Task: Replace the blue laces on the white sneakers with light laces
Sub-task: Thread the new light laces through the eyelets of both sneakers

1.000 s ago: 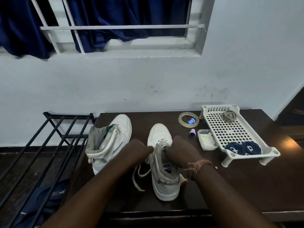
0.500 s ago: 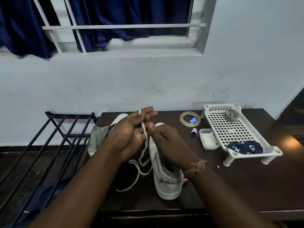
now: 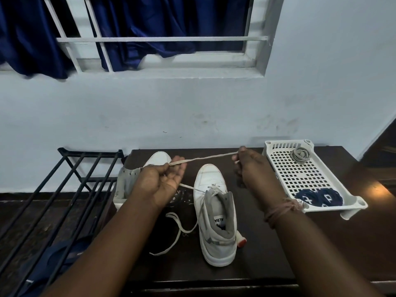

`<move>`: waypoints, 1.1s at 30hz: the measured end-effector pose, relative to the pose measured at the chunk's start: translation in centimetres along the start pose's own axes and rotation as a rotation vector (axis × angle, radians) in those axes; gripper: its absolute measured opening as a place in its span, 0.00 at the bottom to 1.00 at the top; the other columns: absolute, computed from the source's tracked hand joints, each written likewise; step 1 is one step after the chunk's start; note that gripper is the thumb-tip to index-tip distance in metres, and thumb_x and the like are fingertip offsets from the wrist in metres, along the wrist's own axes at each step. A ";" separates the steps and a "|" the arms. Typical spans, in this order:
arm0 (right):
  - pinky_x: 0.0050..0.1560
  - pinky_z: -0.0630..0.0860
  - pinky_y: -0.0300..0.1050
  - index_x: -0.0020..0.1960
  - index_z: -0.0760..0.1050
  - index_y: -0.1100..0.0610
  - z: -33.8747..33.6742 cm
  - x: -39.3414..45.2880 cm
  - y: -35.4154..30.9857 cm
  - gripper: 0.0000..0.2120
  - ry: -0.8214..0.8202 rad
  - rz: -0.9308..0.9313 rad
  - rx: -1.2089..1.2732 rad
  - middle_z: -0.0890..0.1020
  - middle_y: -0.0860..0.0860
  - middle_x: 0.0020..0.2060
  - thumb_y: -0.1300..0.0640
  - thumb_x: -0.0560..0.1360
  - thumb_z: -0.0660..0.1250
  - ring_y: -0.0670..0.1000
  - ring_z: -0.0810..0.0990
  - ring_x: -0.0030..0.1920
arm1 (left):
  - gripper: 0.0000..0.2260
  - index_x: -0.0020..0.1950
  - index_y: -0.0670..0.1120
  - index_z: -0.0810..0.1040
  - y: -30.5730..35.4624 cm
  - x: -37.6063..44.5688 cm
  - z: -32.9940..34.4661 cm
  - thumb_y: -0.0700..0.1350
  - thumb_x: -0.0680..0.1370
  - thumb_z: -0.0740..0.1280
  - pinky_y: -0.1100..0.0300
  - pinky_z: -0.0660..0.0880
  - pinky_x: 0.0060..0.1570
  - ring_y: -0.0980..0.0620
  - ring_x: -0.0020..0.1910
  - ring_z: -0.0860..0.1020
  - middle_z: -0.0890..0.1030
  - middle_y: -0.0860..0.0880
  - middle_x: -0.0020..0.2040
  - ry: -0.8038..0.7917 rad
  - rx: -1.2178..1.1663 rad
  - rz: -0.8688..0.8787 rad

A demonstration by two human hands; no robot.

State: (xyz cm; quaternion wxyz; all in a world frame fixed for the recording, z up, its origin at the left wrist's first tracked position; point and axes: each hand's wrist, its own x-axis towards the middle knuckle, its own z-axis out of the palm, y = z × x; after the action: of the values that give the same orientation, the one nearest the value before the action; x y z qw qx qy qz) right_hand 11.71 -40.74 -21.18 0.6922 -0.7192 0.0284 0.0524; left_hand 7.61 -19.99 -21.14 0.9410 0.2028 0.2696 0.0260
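A white high-top sneaker (image 3: pixel 216 213) stands on the dark table (image 3: pixel 267 254), toe away from me. A light lace (image 3: pixel 205 157) runs from its lower eyelets up to my hands and is stretched taut between them. My left hand (image 3: pixel 162 179) holds the lace against its palm, fingers partly curled. My right hand (image 3: pixel 248 166) pinches the lace near its tip. The lace's other end (image 3: pixel 177 228) trails loose on the table. The second white sneaker (image 3: pixel 137 174) lies behind my left hand, without a lace. Two coiled blue laces (image 3: pixel 319 197) sit in the white tray (image 3: pixel 285 168).
A coiled light lace (image 3: pixel 301 154) lies at the tray's far end. A black metal rack (image 3: pixel 53 189) stands left of the table, with dark blue fabric (image 3: pixel 57 260) under it. A small red-tipped object (image 3: pixel 241 241) lies by the sneaker's heel. The wall is right behind the table.
My hands, close together over the sneaker before, have moved apart. The right hand went right toward the tray and the lace is now pulled straight between them.
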 end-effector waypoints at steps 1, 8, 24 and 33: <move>0.31 0.63 0.42 0.38 0.77 0.52 -0.2 0.2 0.4 0.18 0.007 0.011 -0.067 0.70 0.47 0.24 0.47 0.81 0.59 0.48 0.66 0.25 | 0.15 0.70 0.32 0.67 -0.2 0.2 0.0 0.31 0.83 0.54 0.41 0.76 0.61 0.37 0.64 0.78 0.75 0.32 0.68 0.013 0.017 -0.013; 0.43 0.74 0.41 0.51 0.81 0.52 1.1 -2.0 -0.1 0.13 -0.152 -0.083 -0.406 0.82 0.47 0.44 0.60 0.78 0.57 0.44 0.79 0.42 | 0.06 0.56 0.42 0.77 -4.1 -1.7 0.6 0.34 0.81 0.64 0.50 0.82 0.53 0.46 0.47 0.82 0.81 0.41 0.52 -0.089 0.819 0.087; 0.35 0.73 0.38 0.42 0.83 0.56 0.2 -1.6 -0.1 0.06 -0.224 -0.164 -0.429 0.86 0.50 0.35 0.61 0.76 0.69 0.43 0.76 0.30 | 0.15 0.47 0.61 0.83 -4.6 0.1 -1.2 0.41 0.80 0.63 0.47 0.79 0.55 0.57 0.50 0.81 0.83 0.57 0.50 -0.124 1.506 0.755; 0.34 0.77 0.39 0.47 0.80 0.58 0.1 -1.2 0.4 0.05 -0.201 -0.109 -0.416 0.86 0.53 0.36 0.66 0.75 0.69 0.46 0.81 0.30 | 0.14 0.55 0.68 0.81 -5.5 0.3 -1.1 0.65 0.71 0.65 0.43 0.74 0.62 0.62 0.55 0.81 0.83 0.67 0.52 -0.174 1.652 0.740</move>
State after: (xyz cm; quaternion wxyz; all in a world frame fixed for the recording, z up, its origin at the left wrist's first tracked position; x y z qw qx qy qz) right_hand 10.49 -40.69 -21.43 0.5305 -0.8379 -0.0909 0.0912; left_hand 6.97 -24.51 -24.34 0.4449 0.8876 0.0479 0.1097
